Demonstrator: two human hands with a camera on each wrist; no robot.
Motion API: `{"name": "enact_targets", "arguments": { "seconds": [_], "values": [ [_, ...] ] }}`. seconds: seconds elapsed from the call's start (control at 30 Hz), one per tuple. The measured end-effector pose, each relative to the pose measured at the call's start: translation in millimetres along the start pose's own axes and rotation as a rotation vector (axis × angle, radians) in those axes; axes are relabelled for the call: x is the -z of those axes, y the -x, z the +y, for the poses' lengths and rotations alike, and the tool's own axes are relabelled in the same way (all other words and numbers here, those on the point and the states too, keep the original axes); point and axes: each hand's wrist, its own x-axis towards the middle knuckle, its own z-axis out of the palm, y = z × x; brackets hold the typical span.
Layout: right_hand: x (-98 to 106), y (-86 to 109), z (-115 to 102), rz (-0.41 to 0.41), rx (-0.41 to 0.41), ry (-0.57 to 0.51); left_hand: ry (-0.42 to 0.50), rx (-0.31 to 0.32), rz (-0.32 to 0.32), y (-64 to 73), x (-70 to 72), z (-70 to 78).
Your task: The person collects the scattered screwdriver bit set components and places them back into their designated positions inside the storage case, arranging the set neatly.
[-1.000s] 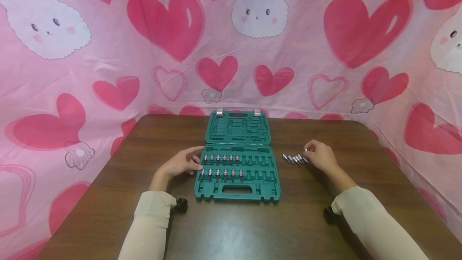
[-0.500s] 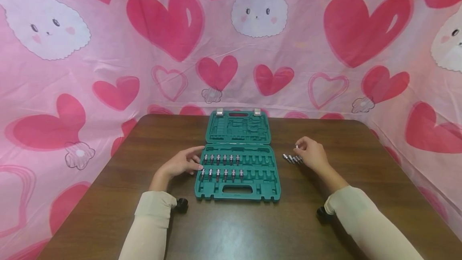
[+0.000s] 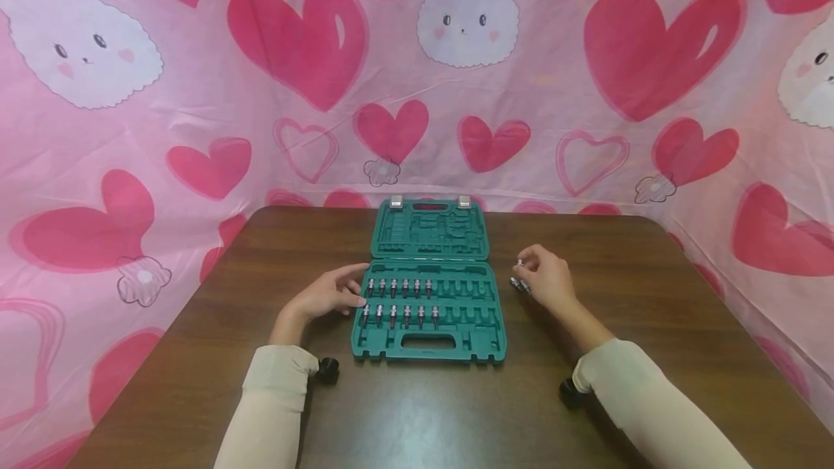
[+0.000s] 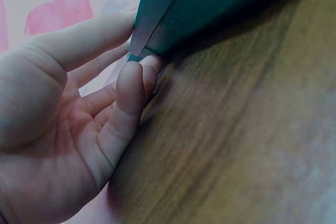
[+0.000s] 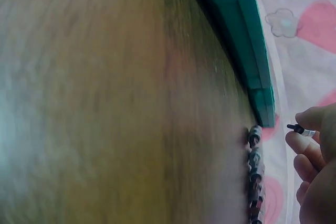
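A green tool case (image 3: 378,344) lies unfolded on the table, its lower half holding two rows of bit sockets (image 3: 406,313) on the left and bare slots on the right. My left hand (image 3: 326,292) holds the case's left edge; in the left wrist view the fingertips sit at its rim and lower corner. My right hand (image 3: 547,277) is to the right of the case. Between thumb and fingers it pinches one bit socket (image 5: 300,129), black at the tip and silver at the body. Several loose bit sockets (image 5: 255,163) lie on the table below it, partly hidden by this hand in the head view.
The case lid (image 3: 430,230), moulded with recesses and fitted with two metal latches, leans back at the far side. A brown wooden table (image 3: 417,411) carries everything. Pink cloth (image 3: 391,93) with hearts and rabbits hangs behind and at both sides.
My right hand has moved left toward the case, pinching a bit socket and passing over the loose ones. The left hand has stayed at the case edge.
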Motion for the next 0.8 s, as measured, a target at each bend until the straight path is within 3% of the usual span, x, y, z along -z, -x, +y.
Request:
{"name": "enact_targets", "arguments": {
  "seconds": [0.63, 0.8],
  "values": [
    [-19.5, 2.9, -24.8, -0.062, 0.008, -0.048, 0.002, 0.009, 0.005, 0.7, 0.3, 0.8],
    [-24.2, 3.4, -30.6, -0.063, 0.046, -0.053, -0.016, 0.012, 0.007, -0.6, 0.0, -0.3]
  ]
}}
